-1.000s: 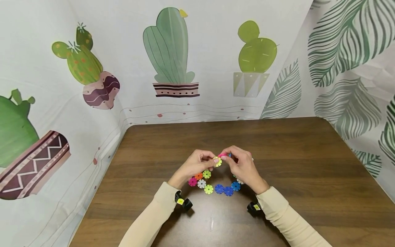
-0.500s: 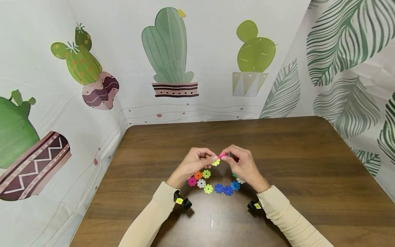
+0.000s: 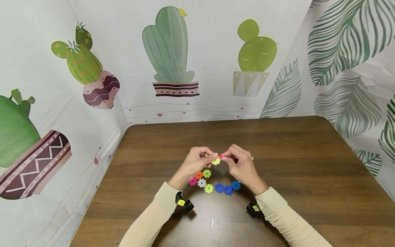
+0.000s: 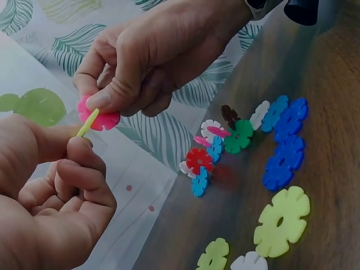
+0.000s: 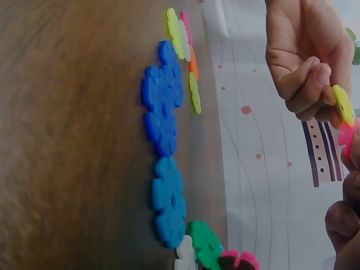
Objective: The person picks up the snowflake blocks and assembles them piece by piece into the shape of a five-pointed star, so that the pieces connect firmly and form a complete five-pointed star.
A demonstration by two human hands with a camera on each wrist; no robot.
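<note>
Yellow disc [image 4: 88, 123] and pink disc [image 4: 105, 120] meet crosswise above the worktop [image 3: 154, 147]; the left hand [image 3: 196, 160] has its fingers clamped on the yellow, the right hand [image 3: 243, 165] on the pink, seemingly to leave the meeting edges free.

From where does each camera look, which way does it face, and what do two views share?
Head: worn on the head, facing forward and down at the table and cactus-print cloth; both sleeves, left grip and right grip show.
Left wrist: worn there, facing the right grip and green disc; both grips show.
Right wrist: worn there, facing the left grip and blue discs; right grip partly cut off.
Both wrist views share the yellow disc touching the pink disc.
</note>
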